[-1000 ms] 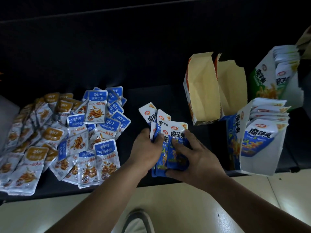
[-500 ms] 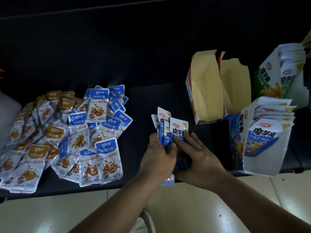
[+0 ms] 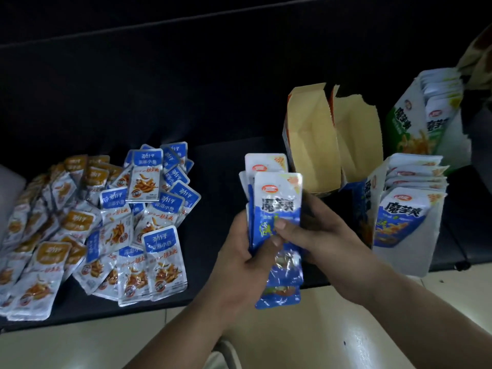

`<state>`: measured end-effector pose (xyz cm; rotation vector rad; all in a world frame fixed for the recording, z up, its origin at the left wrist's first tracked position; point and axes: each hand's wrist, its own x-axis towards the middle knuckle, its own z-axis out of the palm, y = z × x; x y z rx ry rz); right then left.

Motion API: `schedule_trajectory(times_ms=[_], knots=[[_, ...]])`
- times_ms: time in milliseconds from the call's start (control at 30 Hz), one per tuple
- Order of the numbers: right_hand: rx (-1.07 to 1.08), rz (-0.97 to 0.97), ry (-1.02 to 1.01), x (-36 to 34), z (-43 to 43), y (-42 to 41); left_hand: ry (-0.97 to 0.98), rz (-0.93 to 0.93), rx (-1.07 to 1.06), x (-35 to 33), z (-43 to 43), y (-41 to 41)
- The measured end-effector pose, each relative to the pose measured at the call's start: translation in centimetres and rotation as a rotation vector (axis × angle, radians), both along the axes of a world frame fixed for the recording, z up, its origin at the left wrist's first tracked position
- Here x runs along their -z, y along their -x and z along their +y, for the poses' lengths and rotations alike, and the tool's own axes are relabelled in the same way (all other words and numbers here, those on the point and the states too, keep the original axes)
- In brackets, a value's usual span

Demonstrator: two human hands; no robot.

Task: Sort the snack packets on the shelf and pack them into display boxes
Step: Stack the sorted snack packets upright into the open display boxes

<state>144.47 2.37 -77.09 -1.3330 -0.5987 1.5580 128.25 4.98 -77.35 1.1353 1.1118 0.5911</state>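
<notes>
Both hands hold one stack [image 3: 277, 198] of blue-and-white packets, upright and slightly fanned, just in front of and left of the empty box [image 3: 311, 145]. The left hand [image 3: 237, 257] grips the stack's left edge, fingers curled round it. The right hand [image 3: 327, 243] pinches the same stack from the right, thumb pressed on the front packet and fingers behind. The stack's lower end hangs past the front edge of the shelf [image 3: 218, 169], over the pale floor [image 3: 319, 328]. The empty box stands open on the shelf, its tan inside showing. A second box [image 3: 356, 139], also open and bare inside with a torn upper edge, stands touching its right side. Further right of the empty box and nearer the shelf's front edge stands a blue box [image 3: 372, 209], filled with packets of the same print as the stack. Behind that, right of the empty box, a green box [image 3: 404, 123] holds green-and-white packets. Well to the left of the empty box, a blue pile [image 3: 149, 209] of fish-snack packets lies loose and overlapping on the shelf. A brown pile [image 3: 45, 230] of like packets lies further left again, touching the blue pile. How many packets the stack holds cannot be told.
</notes>
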Motion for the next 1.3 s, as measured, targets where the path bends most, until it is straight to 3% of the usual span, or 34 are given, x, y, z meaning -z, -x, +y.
schedule_trajectory(times_ms=[100, 267, 433, 667, 767, 933, 1100, 1300], knots=[[0.023, 0.039, -0.064, -2.1, 0.5, -0.3, -0.03, -0.043, 0.138, -1.1, 0.2, -1.0], [0.148, 0.0, -0.146, -2.7, 0.9, -0.8, -0.167, 0.064, 0.25, -0.4, 1.1, -1.5], [0.092, -0.01, -0.205, -2.8, 1.7, -1.7, -0.071, 0.094, 0.229, 1.7, 1.7, -1.1], [0.08, -0.112, -0.045, -0.2, 0.5, -1.1, -0.277, 0.36, 0.227, 5.1, 2.8, -0.4], [0.126, -0.133, 0.023, 0.4, 0.0, -0.8, -0.292, 0.322, 0.162, 4.7, 3.0, -0.5], [0.002, -0.259, 0.019, 0.3, 0.8, -0.2, -0.324, 0.227, 0.154, 3.3, 2.8, -0.5], [-0.117, -0.419, -0.04, 0.5, 1.1, 0.4, -0.354, 0.311, 0.145, 3.4, 2.7, 0.5], [-0.066, -0.532, -0.035, 1.9, 0.3, 1.3, -0.456, 0.41, 0.133, 4.0, 2.4, 1.2]])
